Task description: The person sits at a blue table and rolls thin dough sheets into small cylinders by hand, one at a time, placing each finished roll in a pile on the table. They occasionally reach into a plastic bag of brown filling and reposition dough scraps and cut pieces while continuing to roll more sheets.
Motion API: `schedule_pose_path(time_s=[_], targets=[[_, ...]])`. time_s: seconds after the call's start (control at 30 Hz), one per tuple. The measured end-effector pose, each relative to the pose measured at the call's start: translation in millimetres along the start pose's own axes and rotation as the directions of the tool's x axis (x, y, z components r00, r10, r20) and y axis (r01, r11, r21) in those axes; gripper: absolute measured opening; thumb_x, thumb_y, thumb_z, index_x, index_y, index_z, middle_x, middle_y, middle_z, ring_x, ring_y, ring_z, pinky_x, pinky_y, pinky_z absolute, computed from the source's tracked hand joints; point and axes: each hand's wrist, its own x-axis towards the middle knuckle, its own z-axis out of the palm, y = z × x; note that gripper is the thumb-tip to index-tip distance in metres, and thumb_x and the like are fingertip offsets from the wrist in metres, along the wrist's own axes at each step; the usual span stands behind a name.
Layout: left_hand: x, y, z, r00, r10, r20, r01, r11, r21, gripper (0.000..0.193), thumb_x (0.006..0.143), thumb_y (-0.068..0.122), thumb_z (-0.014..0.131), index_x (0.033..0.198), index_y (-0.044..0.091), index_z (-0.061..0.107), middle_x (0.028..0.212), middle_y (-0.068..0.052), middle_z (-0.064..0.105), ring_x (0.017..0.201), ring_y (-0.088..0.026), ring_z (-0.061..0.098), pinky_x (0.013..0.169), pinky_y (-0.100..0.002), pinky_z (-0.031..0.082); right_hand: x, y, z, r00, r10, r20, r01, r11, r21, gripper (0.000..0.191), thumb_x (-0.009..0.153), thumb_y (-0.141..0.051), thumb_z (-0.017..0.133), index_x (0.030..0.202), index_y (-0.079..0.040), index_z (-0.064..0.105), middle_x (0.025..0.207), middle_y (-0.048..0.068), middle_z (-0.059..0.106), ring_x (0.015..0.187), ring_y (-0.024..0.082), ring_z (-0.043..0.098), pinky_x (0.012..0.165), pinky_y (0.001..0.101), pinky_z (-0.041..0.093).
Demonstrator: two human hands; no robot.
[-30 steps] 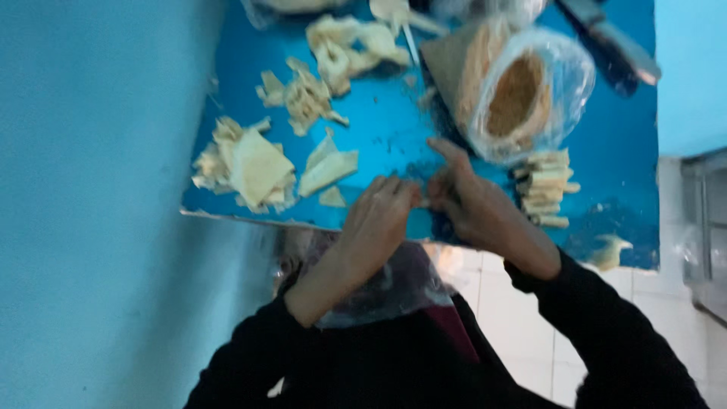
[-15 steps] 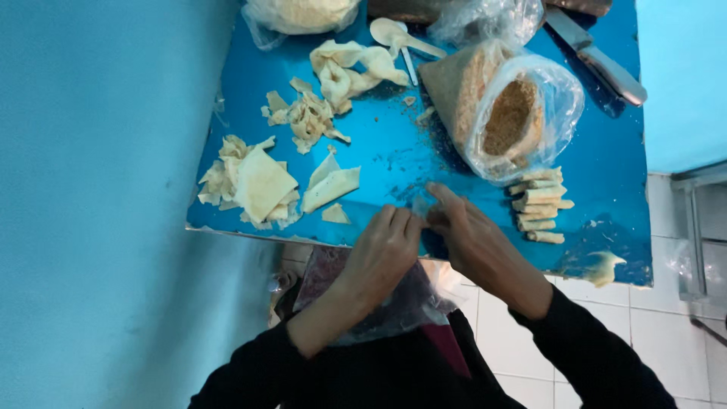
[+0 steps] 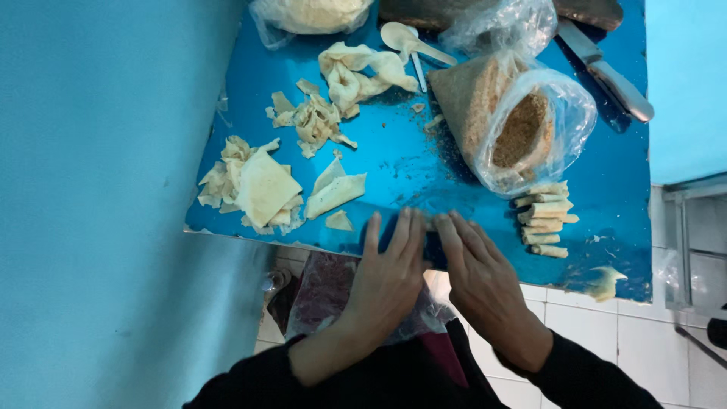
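My left hand and my right hand lie side by side, fingers flat and stretched out, at the near edge of the blue table. Their fingertips press on a small pale pastry roll, almost wholly hidden beneath them. Right of my right hand lies a stack of several finished pastry rolls. An open plastic bag of brown crumbs stands just beyond it. Cut pastry sheets and triangular pieces lie left of my left hand.
Torn pastry scraps, a white spoon and a knife lie further back, with a bag of dough at the far edge. A blue wall is on the left. A plastic bag hangs under the table above the tiled floor.
My hands have gone from pinching together above the table edge to lying flat with fingers stretched over the roll. The view has shifted, showing more of the table's far side.
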Motion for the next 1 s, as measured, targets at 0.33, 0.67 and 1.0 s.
schedule_pose_path(time_s=[0.33,0.67,1.0], targets=[[3,-64,-9,0.915,-0.374,-0.15,0.372,0.927,-0.04,0.055,0.093,0.038,0.068,0.135,0.003,0.062,0.144,-0.013,0.058,0.138,-0.03,0.046,0.111,-0.067,0.024,32,15,-25,0.99,0.132,-0.049,-0.118,0.967,0.225,0.081,0.078,0.006,0.06,0.154,0.004,0.035,0.139,0.022,0.059,0.134,0.037,0.05,0.11,0.0503,0.035],[24,-87,-2,0.921,-0.29,-0.26,0.309,0.95,0.034,0.005,0.096,0.006,0.071,0.096,0.01,0.069,0.09,-0.004,0.069,0.101,-0.021,0.066,0.111,-0.057,0.035,-25,61,-18,0.877,0.42,-0.232,-0.327,0.877,0.352,0.061,0.095,-0.005,0.077,0.145,0.0,0.044,0.11,0.01,0.071,0.104,0.026,0.067,0.093,0.0383,0.047],[44,-63,-15,0.824,-0.487,0.29,0.273,-0.106,-0.956,0.011,0.101,0.01,0.058,0.108,0.003,0.055,0.099,-0.015,0.075,0.087,-0.019,0.073,0.074,-0.035,0.06,-53,81,-54,0.831,0.456,-0.318,-0.461,0.885,0.065,0.053,0.097,0.014,0.056,0.145,0.002,0.039,0.121,0.025,0.069,0.109,0.037,0.068,0.09,0.0426,0.055]])
